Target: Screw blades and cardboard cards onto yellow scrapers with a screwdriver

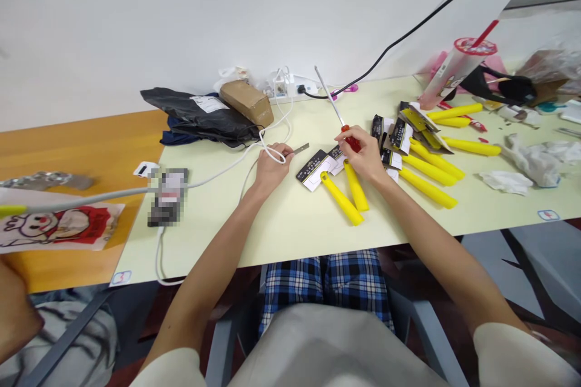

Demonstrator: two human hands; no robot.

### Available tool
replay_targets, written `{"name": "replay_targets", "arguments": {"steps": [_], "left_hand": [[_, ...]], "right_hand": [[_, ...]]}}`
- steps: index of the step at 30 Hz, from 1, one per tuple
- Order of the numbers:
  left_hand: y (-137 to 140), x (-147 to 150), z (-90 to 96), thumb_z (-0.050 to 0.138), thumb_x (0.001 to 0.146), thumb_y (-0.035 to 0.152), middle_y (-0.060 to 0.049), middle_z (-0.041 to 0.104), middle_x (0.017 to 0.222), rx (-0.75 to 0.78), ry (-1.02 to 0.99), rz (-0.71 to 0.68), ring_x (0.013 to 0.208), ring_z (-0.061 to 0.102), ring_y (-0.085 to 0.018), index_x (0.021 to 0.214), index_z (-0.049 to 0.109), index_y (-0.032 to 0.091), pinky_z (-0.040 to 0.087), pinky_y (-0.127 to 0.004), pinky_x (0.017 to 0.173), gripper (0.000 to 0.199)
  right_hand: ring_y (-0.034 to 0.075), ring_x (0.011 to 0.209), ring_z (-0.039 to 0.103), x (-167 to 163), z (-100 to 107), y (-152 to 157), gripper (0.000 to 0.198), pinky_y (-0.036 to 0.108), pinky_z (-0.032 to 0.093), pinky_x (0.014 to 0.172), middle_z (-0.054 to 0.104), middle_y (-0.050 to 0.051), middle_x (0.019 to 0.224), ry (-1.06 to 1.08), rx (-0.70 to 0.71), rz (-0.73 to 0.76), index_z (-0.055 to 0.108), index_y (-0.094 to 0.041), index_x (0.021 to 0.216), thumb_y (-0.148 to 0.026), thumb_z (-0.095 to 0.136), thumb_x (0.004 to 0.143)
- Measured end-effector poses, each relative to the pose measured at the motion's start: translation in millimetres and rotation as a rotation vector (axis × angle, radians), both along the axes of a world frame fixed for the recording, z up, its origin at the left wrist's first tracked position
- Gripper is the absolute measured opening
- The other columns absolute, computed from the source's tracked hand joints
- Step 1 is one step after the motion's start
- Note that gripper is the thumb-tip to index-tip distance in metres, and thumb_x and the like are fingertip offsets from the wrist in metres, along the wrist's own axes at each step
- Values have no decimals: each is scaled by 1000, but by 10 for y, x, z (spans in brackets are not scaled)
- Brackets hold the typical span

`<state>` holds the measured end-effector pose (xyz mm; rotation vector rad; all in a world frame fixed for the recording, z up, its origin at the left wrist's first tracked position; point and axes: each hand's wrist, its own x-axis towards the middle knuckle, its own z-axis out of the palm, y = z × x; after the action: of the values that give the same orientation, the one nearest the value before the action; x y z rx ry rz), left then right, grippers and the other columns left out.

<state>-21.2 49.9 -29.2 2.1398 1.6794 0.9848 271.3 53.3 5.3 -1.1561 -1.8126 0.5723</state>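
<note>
My right hand (364, 154) is closed around the red handle of a screwdriver (333, 99), its long metal shaft tilted up and to the left towards the wall. Flat near the table, my left hand (272, 164) pinches a thin, narrow metal strip (301, 148) that sticks out to the right. A white cable (273, 146) loops over the back of that hand. Between and below my hands lie two yellow-handled tools (340, 198) with black-and-white card packaging (316, 170). More yellow-handled tools (429, 187) in similar cards lie in a pile to the right of my right hand.
At the back are a black plastic parcel (190, 114), a brown box (247, 102) and a power strip (302, 85) with a black cord. A blurred-out device (169, 196) lies left. On the right stand a drink cup (458, 69) and crumpled tissues (533, 160). Another person's arm (17, 311) shows lower left.
</note>
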Motion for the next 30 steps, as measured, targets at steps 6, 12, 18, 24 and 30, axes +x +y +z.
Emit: {"name": "replay_targets", "arguments": {"steps": [6, 12, 18, 24, 30], "left_hand": [[12, -31, 22, 72, 100, 24, -7, 82, 104, 29, 37, 56, 102, 75, -29, 96, 71, 27, 59, -49, 99, 5], [83, -60, -31, 73, 102, 30, -7, 79, 98, 43, 42, 84, 98, 73, -30, 92, 67, 27, 58, -47, 95, 12], [376, 181, -18, 68, 105, 28, -14, 79, 109, 60, 186, 32, 111, 72, -38, 104, 70, 24, 53, -56, 106, 4], [830, 503, 84, 65, 105, 24, -22, 77, 124, 35, 268, 54, 121, 71, -43, 114, 71, 19, 50, -59, 111, 12], [649, 314, 119, 69, 103, 28, -21, 72, 137, 66, 179, 67, 132, 67, -39, 126, 70, 19, 49, -55, 118, 24]], "right_hand": [[19, 113, 70, -34, -52, -26, 37, 42, 63, 105, 73, 10, 128, -189, 26, 144, 74, -17, 124, -51, 69, 110], [23, 123, 68, -87, -112, -32, 46, 48, 61, 112, 69, 12, 139, -319, 29, 209, 71, -18, 135, -55, 72, 107], [26, 130, 67, -101, -112, -44, 52, 52, 61, 115, 66, 14, 146, -380, 8, 225, 68, -18, 144, -54, 72, 107], [27, 130, 68, -80, -144, -31, 56, 54, 61, 115, 65, 15, 148, -356, -21, 260, 65, -19, 150, -54, 72, 107], [27, 128, 68, -134, -157, -63, 56, 52, 62, 113, 66, 14, 146, -196, -33, 282, 64, -18, 150, -53, 73, 107]]}}
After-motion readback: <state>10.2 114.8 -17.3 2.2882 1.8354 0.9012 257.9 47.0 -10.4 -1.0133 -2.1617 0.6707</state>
